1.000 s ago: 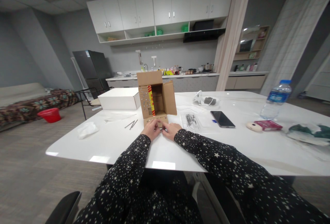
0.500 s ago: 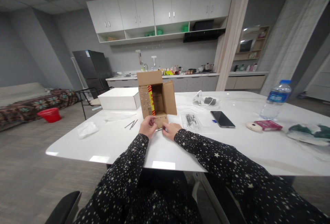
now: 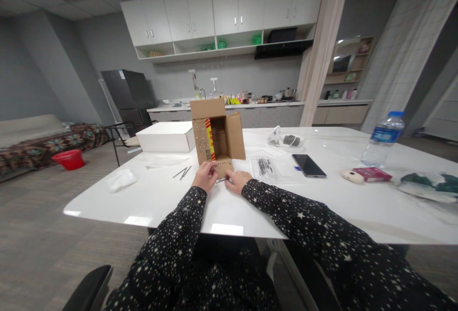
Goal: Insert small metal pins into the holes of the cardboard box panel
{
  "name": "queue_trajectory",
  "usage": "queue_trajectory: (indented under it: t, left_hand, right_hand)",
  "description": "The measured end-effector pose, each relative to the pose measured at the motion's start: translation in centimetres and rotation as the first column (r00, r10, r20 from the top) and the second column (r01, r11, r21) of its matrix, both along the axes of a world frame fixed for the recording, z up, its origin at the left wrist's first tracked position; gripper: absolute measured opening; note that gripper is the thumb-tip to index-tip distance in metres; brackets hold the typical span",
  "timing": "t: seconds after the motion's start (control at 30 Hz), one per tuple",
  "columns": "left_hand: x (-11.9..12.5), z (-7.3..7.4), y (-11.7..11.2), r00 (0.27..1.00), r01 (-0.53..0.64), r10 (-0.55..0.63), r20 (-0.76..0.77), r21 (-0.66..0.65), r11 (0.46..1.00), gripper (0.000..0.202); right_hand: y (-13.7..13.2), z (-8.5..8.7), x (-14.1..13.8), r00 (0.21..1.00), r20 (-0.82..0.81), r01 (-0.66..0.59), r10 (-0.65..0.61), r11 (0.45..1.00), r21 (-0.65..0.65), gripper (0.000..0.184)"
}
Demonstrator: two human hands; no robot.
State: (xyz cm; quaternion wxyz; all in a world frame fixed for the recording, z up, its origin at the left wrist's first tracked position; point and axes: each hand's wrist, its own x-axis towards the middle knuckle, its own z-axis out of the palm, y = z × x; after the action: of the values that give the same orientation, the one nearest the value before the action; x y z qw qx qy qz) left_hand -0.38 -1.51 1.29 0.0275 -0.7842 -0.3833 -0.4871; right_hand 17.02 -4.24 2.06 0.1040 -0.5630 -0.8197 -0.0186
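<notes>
Now both hands at cardboard box (image 3: 216,137) front flap: left hand (image 3: 205,176) pinching flap, right hand (image 3: 236,181) curled beside, grip unclear.

Even, dim room light; soft glare on the glossy bench (image 3: 150,196); wide-angle stretch bends the edges; sharp focus.

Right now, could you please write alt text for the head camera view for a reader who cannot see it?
A person in star-print sleeves rests the left hand and right hand on a white table, at the lower front flap of an open cardboard box lying on its side. A phone and a water bottle lie to the right, a kitchen behind.
</notes>
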Motion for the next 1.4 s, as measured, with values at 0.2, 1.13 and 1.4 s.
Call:
queue_trajectory:
  t: [0.2, 1.13, 1.4]
  left_hand:
    - [0.1, -0.2, 0.1, 0.995, 0.030, -0.030, -0.092, 0.006, 1.000, 0.022]
    - [1.0, -0.1, -0.4, 0.979, 0.146, -0.166, -0.123, -0.156, 0.977, 0.015]
    - [0.8, -0.6, 0.1, 0.981, 0.155, -0.183, -0.071, -0.289, 0.945, 0.016]
  right_hand:
    - [0.0, 0.0, -0.1, 1.000, -0.007, -0.006, 0.006, 1.000, 0.011, 0.028]
    - [-0.4, 0.5, -0.2, 1.000, 0.000, -0.002, 0.002, 1.000, -0.018, 0.041]
    - [-0.2, 0.2, -0.2, 0.999, 0.032, 0.011, -0.011, 1.000, -0.016, 0.038]
